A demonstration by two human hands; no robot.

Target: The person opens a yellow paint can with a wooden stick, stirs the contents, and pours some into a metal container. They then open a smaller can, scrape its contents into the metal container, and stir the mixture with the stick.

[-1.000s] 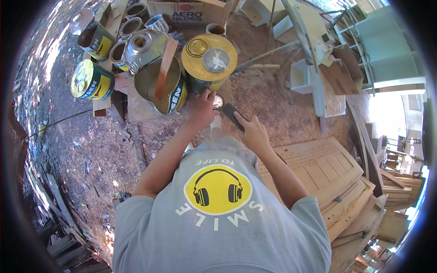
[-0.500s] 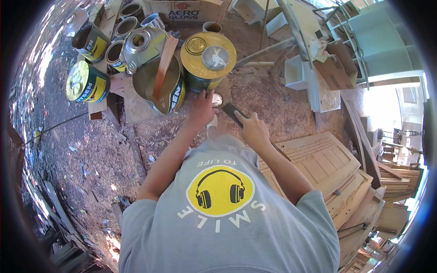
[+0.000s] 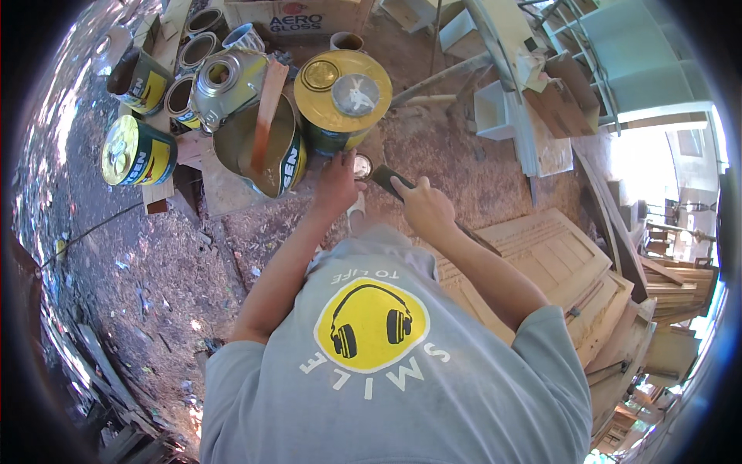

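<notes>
Gripping a bar (image 3: 386, 182) right of the tin (image 3: 362, 166) the left hand (image 3: 337, 188) grasped, the right hand (image 3: 429, 210) seemingly took aim, needing steadiness next.

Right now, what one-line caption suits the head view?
Left hand at a small shiny round object, right hand gripping a dark flat bar, near a yellow-topped can.

The left hand (image 3: 338, 184) partly hides a small round tin (image 3: 362, 165); the lower edge crops the grey shirt (image 3: 402, 414).
</notes>
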